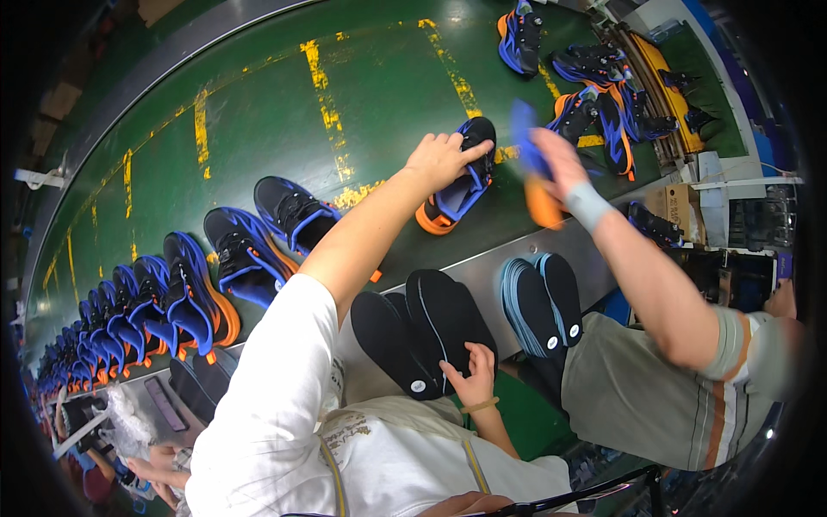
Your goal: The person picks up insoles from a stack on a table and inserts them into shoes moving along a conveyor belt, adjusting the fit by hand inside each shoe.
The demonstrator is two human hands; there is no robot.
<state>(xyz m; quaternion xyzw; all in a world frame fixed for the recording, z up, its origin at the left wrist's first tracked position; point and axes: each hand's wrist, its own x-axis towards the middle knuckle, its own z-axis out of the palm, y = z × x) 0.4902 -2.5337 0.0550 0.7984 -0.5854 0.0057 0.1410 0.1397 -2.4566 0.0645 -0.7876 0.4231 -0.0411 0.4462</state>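
A black and blue sneaker with an orange sole [438, 218] stands on the green conveyor belt, its opening toward me. My left hand [446, 161] is closed on its upper part, index finger stretched across the shoe. The thumb is hidden. Close to my body, two stacks of black insoles, a left stack [383, 338] and a right stack [439, 302], lie on the metal ledge. My right hand [474, 375] touches the heel end of the right stack, thumb and fingers apart. No insole is lifted off.
A co-worker's hand [564, 164] at the right holds a motion-blurred sneaker [541, 202]. Blue-edged insoles [534, 302] lie before that person. A long row of sneakers [196, 293] lines the belt's left. More sneakers [607, 112] cluster at the far right.
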